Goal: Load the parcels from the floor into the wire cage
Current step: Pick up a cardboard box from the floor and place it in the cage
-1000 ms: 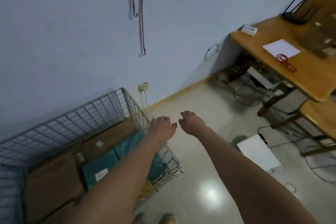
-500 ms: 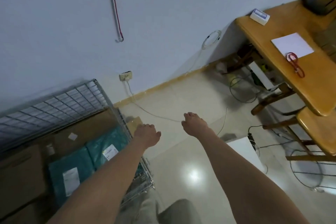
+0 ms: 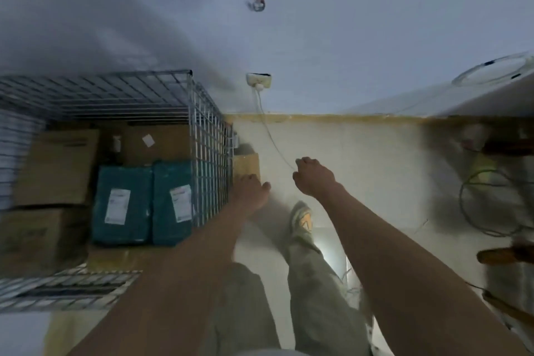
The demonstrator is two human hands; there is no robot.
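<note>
the wire cage stands against the wall, its grid of thin shiny rods open at the top. inside lie several brown cardboard boxes, flat-sided and matte, and two teal plastic-wrapped parcels side by side, soft-cornered with white labels.

just outside the cage's right wall, on the pale glossy floor, sits a small cardboard box, the one parcel i can see left to load.

the left hand is at the box's near edge, fingers hidden behind the back of the hand, so i cannot tell whether they are spread or curled, or touching the box. the right hand hangs just to the right, fingers loosely curled and holding nothing.

judging from this, the step is picking up that box. it would go best with one hand on each side, pressing flat on the stiff card, lifting clear of the thin white cable running beside it from the wall socket, then raising it over the cage rim.
</note>
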